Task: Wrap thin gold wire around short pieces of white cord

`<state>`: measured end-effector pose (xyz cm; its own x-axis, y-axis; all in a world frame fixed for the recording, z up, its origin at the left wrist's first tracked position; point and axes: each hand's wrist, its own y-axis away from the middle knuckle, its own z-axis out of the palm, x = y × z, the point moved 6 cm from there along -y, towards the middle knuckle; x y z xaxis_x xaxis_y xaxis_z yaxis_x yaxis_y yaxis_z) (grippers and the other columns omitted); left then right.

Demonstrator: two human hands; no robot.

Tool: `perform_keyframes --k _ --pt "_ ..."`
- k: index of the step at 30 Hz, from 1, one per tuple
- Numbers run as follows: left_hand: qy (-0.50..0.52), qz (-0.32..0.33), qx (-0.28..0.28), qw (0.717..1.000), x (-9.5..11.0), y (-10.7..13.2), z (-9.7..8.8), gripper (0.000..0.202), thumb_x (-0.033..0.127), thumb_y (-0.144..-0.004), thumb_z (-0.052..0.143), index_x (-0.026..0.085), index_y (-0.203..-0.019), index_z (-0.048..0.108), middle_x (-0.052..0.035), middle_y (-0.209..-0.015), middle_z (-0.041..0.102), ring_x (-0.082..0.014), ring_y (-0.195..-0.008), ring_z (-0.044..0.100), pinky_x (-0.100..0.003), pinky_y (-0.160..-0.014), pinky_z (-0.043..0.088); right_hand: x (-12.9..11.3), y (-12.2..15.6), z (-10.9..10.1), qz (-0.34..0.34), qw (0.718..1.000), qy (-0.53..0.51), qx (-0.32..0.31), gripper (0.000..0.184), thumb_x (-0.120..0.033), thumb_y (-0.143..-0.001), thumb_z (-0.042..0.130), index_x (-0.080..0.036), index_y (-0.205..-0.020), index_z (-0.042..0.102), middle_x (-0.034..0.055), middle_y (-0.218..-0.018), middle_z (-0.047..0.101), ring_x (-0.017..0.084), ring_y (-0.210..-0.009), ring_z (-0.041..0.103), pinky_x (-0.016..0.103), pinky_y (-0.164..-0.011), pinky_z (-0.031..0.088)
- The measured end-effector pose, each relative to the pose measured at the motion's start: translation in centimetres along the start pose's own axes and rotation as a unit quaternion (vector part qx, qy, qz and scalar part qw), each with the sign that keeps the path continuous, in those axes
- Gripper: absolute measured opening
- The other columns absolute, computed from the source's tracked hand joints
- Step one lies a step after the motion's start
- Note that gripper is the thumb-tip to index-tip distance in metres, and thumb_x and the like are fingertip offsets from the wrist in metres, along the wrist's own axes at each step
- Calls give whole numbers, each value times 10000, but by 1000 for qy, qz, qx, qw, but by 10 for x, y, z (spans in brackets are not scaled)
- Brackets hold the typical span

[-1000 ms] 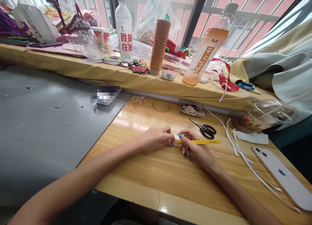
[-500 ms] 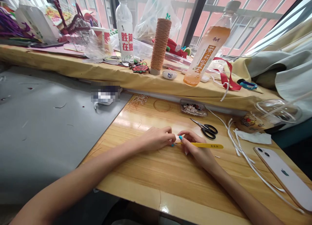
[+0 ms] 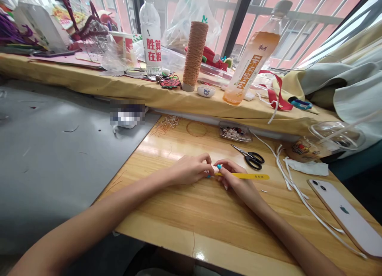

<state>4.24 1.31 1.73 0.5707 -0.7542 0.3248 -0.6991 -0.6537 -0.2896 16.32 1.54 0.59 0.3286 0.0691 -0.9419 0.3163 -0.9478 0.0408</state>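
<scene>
Low over the wooden table, my two hands meet at the fingertips. My left hand (image 3: pixel 193 169) is closed in a pinch on a small whitish piece (image 3: pixel 215 170), mostly covered by fingers, so its kind does not show. My right hand (image 3: pixel 235 179) is closed around yellow tweezers (image 3: pixel 253 176), whose handle end points right while the tips reach the white piece. Beyond the right hand lie black-handled scissors (image 3: pixel 253 159), blades partly apart. A clear plastic tray (image 3: pixel 235 132) of small white and dark pieces sits behind them.
White cords (image 3: pixel 286 168) and a phone (image 3: pixel 346 216) lie at the right, near a plastic cup (image 3: pixel 304 146). On the cloth-covered ledge stand a water bottle (image 3: pixel 151 41), a spool of brown cord (image 3: pixel 195 55) and a tea bottle (image 3: pixel 253 61). Loose threads (image 3: pixel 168 124) lie at the table's back left.
The whole view has shifted slightly, so everything appears a little further left. Both hands keep nearly the same pose, with the tweezers still in the right one.
</scene>
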Motion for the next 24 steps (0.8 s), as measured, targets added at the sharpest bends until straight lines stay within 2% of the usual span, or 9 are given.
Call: perform_keyframes --k 4,9,18,24 --pt "24 -11 -11 1000 -2 -1 0 172 203 -808 436 254 -902 571 16 -1015 486 -63 -614 474 -191 -541 295 5 -3 -2 17 1000 -20 5 251 -315 -776 439 -159 -956 517 -33 -533 508 74 -392 397 207 -388 289" --pt "30 -22 -18 999 -4 0 1 185 184 -807 428 260 -896 572 16 -1037 463 -66 -639 483 -191 -566 316 3 -2 0 -2 1000 -10 -11 245 -313 -784 427 -168 -959 518 -26 -556 515 80 -413 414 214 -407 318" --pt "34 -18 -34 999 -4 -1 4 185 184 -822 395 249 -885 556 17 -1032 470 -77 -669 494 -192 -578 317 -8 6 3 -36 998 57 5 203 -318 -795 419 -188 -926 505 -35 -533 489 92 -433 434 223 -425 350" --pt "56 -21 -32 998 -4 -1 4 194 182 -822 396 258 -900 558 22 -999 486 -73 -686 497 -186 -573 310 -1 1 3 0 1000 -7 -14 250 -317 -795 409 -177 -983 498 -30 -562 509 84 -414 434 213 -397 332"
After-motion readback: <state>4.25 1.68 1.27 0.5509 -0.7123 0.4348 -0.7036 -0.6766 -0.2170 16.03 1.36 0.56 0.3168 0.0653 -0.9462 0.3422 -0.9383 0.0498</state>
